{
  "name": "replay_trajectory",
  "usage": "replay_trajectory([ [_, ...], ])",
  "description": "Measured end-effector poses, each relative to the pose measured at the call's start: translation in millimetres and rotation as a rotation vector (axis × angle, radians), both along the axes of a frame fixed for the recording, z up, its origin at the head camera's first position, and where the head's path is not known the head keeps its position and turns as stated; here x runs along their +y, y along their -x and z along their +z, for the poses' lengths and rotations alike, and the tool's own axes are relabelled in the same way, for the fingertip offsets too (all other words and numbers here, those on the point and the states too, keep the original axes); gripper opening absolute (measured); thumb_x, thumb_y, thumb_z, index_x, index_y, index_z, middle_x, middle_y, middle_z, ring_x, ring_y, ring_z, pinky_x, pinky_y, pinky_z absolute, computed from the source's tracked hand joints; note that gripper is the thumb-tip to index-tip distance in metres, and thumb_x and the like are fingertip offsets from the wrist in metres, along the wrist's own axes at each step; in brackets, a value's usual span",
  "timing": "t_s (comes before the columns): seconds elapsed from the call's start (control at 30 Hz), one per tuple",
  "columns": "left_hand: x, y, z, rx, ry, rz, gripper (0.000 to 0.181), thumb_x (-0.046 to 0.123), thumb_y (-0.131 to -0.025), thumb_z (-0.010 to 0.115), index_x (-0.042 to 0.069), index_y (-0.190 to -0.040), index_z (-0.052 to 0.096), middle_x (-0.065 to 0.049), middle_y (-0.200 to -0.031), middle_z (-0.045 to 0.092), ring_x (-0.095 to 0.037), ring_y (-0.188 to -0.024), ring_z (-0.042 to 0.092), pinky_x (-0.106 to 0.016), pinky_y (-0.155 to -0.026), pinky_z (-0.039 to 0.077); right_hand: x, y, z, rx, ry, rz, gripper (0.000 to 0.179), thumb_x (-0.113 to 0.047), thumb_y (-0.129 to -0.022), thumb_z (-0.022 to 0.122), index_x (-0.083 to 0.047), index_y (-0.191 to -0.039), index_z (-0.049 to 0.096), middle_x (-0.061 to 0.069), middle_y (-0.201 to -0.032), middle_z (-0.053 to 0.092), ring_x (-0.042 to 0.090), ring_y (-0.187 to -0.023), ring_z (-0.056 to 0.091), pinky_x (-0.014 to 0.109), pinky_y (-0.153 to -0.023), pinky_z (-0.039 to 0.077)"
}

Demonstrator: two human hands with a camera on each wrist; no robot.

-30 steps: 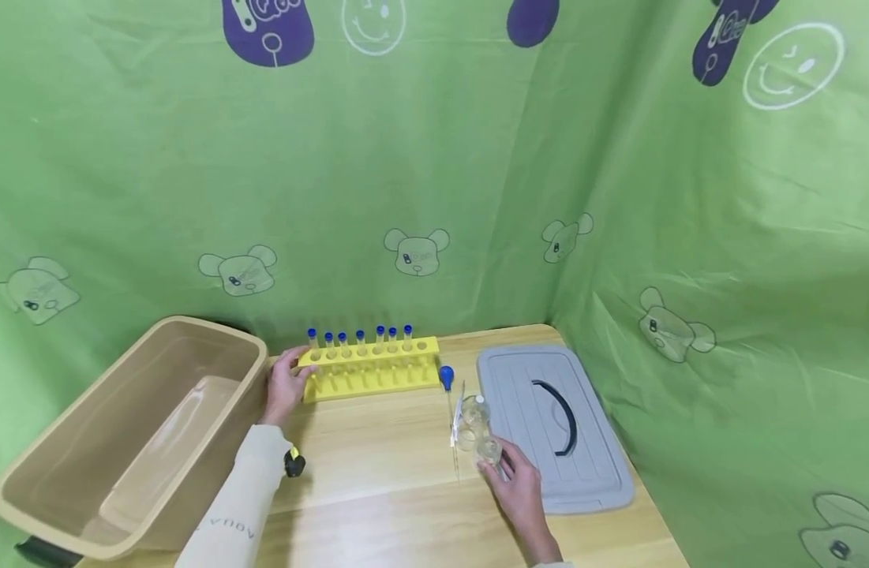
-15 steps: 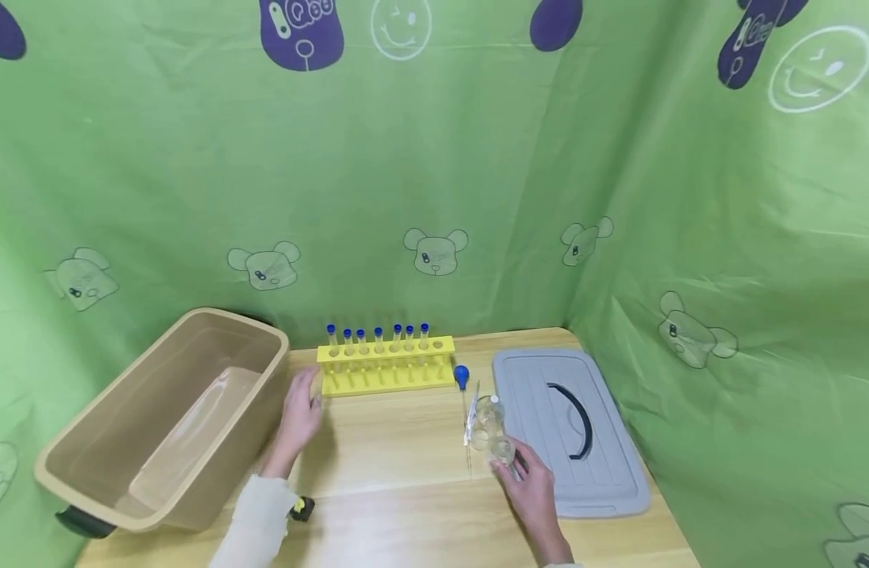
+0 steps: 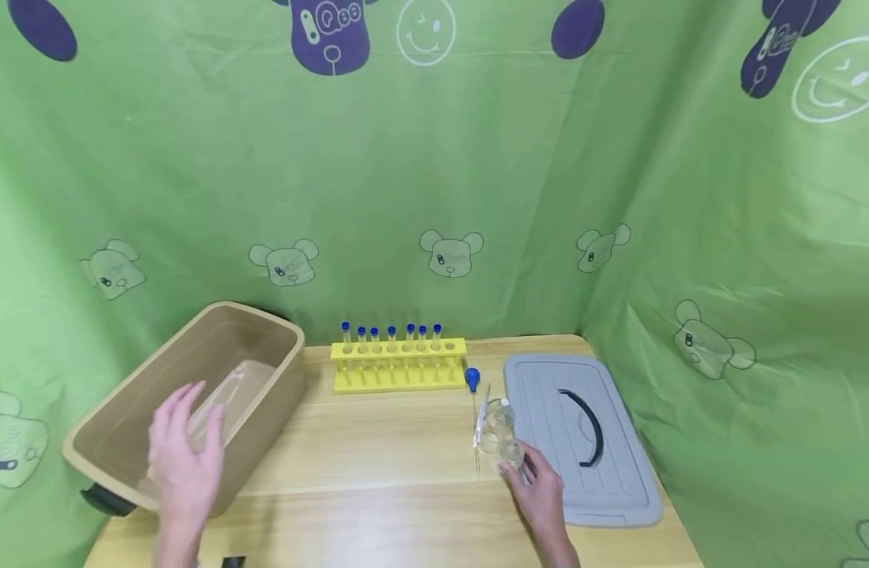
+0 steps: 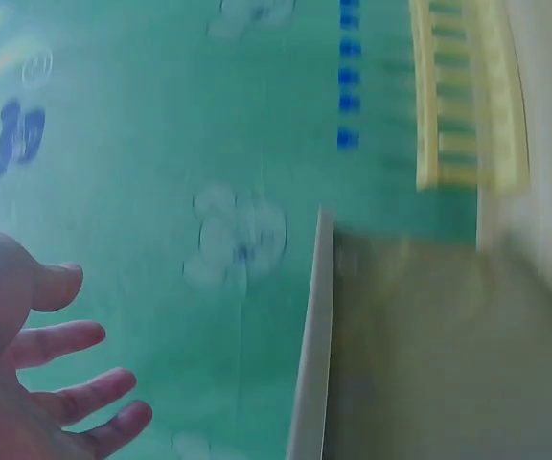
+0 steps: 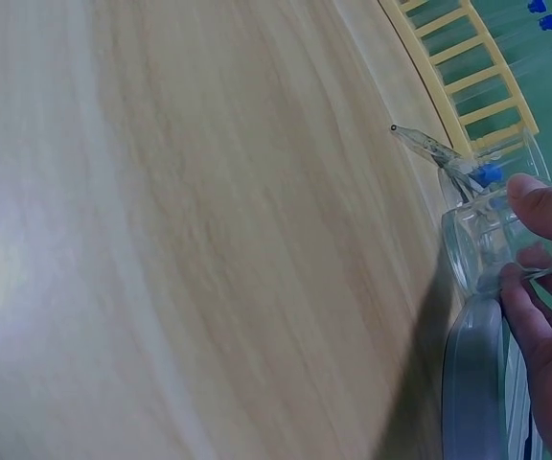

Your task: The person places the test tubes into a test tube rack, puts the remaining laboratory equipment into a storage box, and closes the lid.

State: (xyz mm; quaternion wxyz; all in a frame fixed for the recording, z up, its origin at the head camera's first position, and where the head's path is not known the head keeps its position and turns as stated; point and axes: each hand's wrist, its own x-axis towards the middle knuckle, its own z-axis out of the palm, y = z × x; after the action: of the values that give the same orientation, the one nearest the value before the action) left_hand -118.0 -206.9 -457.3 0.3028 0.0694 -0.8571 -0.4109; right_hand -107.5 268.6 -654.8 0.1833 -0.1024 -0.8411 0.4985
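Note:
My left hand (image 3: 185,465) is over the near part of the tan plastic bin (image 3: 267,442), fingers spread and holding nothing. In the left wrist view the same hand (image 4: 27,355) is beside the bin's rim (image 4: 312,355). My right hand (image 3: 541,489) grips a small clear glass beaker (image 3: 511,452) between thumb and fingers, next to the grey lid. The right wrist view shows the thumb on the side of this beaker (image 5: 482,240). Just behind it stand other clear glass vessels (image 3: 496,418), partly overlapping. Left of them lies a pipette with a blue bulb (image 3: 473,380).
A yellow test tube rack (image 3: 398,386) stands at the back, holding several blue-capped tubes (image 3: 391,339). The grey lid (image 3: 548,410) with a black handle (image 3: 596,430) lies at the right on the wooden table (image 3: 363,450). Green cloth (image 3: 406,158) hangs behind and to the right.
My left hand has let go of the rack's left end and moved left and nearer, over the bin. The right hand stays on the beaker. The head view has turned slightly left.

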Motion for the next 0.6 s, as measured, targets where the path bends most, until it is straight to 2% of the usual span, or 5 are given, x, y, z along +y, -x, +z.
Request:
replay_trajectory([
  [0.13, -31.6, -11.1, 0.5, -0.103, -0.043, 0.128, 0.051, 0.023, -0.102, 0.064, 0.009, -0.150, 0.051, -0.019, -0.157, 0.041, -0.044, -0.140, 0.035, -0.071, -0.115, 0.023, 0.0, 0.9, -1.7, 0.007, 0.000, 0.006, 0.056, 0.008, -0.075, 0.086, 0.006, -0.127, 0.064, 0.030, -0.130, 0.062, 0.047, -0.120, 0.062, 0.032, -0.095, 0.054],
  [0.27, -58.4, -18.2, -3.0, -0.224, -0.072, 0.211, 0.063, 0.034, -0.104, 0.059, 0.010, -0.158, 0.037, -0.023, -0.162, 0.029, -0.048, -0.146, 0.024, -0.073, -0.117, 0.014, 0.2, 2.9, -5.5, 0.022, 0.020, 0.013, 0.056, 0.009, -0.074, 0.087, 0.006, -0.126, 0.065, 0.030, -0.129, 0.063, 0.048, -0.118, 0.062, 0.032, -0.094, 0.054],
  [0.47, -90.4, -25.0, -21.6, -0.498, -0.035, 0.213, 0.089, 0.044, -0.103, 0.056, 0.004, -0.163, 0.003, -0.032, -0.165, -0.008, -0.057, -0.149, -0.004, -0.081, -0.114, 0.002, 0.0, 1.3, -5.1, 0.028, -0.016, -0.010, 0.056, 0.008, -0.074, 0.087, 0.006, -0.126, 0.065, 0.030, -0.128, 0.064, 0.048, -0.117, 0.063, 0.031, -0.092, 0.055],
  [0.53, -97.6, -28.4, -30.3, -0.576, -0.056, 0.198, 0.095, 0.043, -0.103, 0.056, 0.001, -0.161, -0.005, -0.035, -0.163, -0.016, -0.059, -0.148, -0.007, -0.083, -0.111, 0.005, 0.0, 1.0, -4.8, 0.030, -0.024, -0.009, 0.057, 0.008, -0.074, 0.087, 0.006, -0.126, 0.064, 0.030, -0.128, 0.064, 0.048, -0.117, 0.063, 0.030, -0.092, 0.054],
  [0.6, -103.0, -30.2, -38.5, -0.618, -0.105, 0.179, 0.098, 0.042, -0.103, 0.057, 0.000, -0.160, -0.012, -0.036, -0.161, -0.019, -0.061, -0.146, -0.008, -0.083, -0.110, 0.009, 0.1, 0.9, -4.5, 0.033, -0.024, -0.006, 0.057, 0.009, -0.074, 0.087, 0.007, -0.126, 0.064, 0.031, -0.127, 0.063, 0.048, -0.117, 0.063, 0.030, -0.092, 0.054],
])
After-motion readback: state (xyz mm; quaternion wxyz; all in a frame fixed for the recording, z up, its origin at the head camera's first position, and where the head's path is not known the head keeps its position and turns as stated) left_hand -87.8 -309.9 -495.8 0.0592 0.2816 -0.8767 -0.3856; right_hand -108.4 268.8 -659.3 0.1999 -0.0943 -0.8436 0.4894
